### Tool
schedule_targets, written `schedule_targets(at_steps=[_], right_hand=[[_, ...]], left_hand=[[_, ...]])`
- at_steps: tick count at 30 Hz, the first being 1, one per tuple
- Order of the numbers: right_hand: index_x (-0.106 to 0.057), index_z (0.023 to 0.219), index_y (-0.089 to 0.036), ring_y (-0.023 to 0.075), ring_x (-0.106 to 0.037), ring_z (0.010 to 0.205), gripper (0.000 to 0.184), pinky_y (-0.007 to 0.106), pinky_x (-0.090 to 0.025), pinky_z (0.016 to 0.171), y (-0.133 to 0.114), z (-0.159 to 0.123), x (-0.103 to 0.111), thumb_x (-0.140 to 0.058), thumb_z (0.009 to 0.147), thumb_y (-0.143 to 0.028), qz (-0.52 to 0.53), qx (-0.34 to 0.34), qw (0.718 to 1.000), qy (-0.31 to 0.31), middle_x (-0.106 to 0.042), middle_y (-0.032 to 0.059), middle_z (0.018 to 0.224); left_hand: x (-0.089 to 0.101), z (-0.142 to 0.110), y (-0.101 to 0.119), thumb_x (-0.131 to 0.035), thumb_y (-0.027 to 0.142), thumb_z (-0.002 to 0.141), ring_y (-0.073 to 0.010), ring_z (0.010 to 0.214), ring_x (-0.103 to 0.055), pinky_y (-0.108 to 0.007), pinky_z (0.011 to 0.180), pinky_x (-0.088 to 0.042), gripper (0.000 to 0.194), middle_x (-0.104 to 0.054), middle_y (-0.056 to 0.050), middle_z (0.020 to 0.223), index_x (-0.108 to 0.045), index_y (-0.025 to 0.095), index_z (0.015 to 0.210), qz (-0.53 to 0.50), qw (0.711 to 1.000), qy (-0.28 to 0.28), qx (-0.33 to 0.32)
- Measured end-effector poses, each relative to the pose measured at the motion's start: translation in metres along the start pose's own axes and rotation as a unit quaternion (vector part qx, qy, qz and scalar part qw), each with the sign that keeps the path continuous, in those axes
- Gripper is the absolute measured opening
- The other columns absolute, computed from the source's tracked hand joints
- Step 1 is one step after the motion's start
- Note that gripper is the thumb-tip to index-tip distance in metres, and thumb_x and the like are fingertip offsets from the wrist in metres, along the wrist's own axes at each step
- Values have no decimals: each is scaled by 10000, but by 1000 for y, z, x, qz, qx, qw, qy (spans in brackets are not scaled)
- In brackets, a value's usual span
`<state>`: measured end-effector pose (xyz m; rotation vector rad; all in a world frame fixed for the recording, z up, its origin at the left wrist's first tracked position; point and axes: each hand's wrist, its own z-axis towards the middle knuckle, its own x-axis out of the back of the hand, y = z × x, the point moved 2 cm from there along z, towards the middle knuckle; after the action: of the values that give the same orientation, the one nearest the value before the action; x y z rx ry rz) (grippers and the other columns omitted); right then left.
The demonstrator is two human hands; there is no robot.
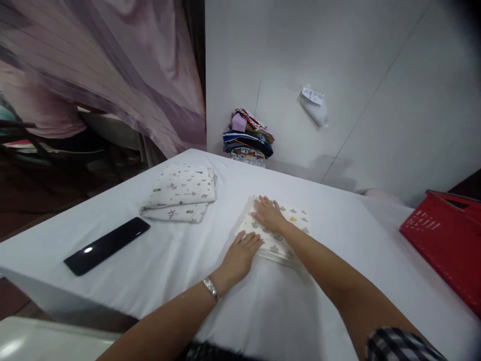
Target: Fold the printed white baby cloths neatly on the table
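Note:
A folded white cloth (275, 247) with a grey cloud-like print and a yellow motif lies flat in front of me. My right hand (269, 214) rests palm down on its upper left part, fingers outstretched. At the lower left edge of the same cloth, my left hand (239, 258) lies flat with its fingers stretched onto it. Neither hand is gripping. Farther left sits another folded white cloth (184, 188), printed with grey cactus-like and tree-like figures, apart from both hands.
A white-covered table (180, 271) carries both cloths and a black phone-like slab (107, 245). Behind the far edge stands a stack of folded clothes (248, 138). On the right is a red plastic basket (447, 240). A pink curtain (150, 65) hangs left, near a person in pink (56, 110).

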<state>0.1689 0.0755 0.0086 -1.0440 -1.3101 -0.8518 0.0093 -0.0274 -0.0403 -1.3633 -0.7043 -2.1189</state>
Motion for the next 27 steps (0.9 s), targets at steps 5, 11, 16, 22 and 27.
schedule_targets(at_steps=[5, 11, 16, 22, 27], right_hand=[[-199, 1494, -274, 227, -50, 1444, 669, 515, -59, 1128, 2, 18, -13, -237, 924, -623, 1, -22, 999, -25, -111, 45, 1572], [-211, 1494, -241, 263, -70, 1441, 714, 544, -74, 1119, 2, 24, -12, -203, 910, -651, 9, -14, 999, -31, -114, 74, 1570], [-220, 1492, -236, 265, -49, 1443, 685, 553, -58, 1118, -2, 35, -6, -234, 922, -614, 21, -12, 999, -41, -68, 58, 1575], [-179, 1503, -222, 246, -29, 1445, 678, 523, -49, 1128, -9, -13, 18, -210, 937, -593, 95, -12, 995, -20, -76, 79, 1573], [-225, 1490, -274, 242, -60, 1444, 652, 515, -14, 1133, -3, -93, 1, -213, 933, -612, 45, 32, 998, -29, -122, 47, 1569]], left_hand=[[0, 1, -1, -366, 20, 829, -183, 1330, -397, -436, 1147, -226, 556, -504, -41, 1391, -480, 210, 1339, -2, 1000, -13, 0], [1, 2, 0, -382, 39, 834, -194, 1325, -405, -446, 1146, -231, 543, -505, -42, 1390, -492, 224, 1333, -20, 1000, -10, 3], [4, 3, 0, -370, 24, 829, -188, 1329, -400, -442, 1144, -242, 546, -506, -54, 1388, -495, 207, 1328, -23, 1000, -16, 3], [9, 4, 1, -344, 19, 830, -191, 1323, -405, -451, 1128, -267, 547, -507, -56, 1387, -501, 198, 1323, -31, 999, -20, 4], [12, 8, -3, -351, 62, 868, -175, 1306, -422, -424, 1118, -277, 477, -538, -38, 1360, -523, 205, 1289, -46, 999, -12, 1]])
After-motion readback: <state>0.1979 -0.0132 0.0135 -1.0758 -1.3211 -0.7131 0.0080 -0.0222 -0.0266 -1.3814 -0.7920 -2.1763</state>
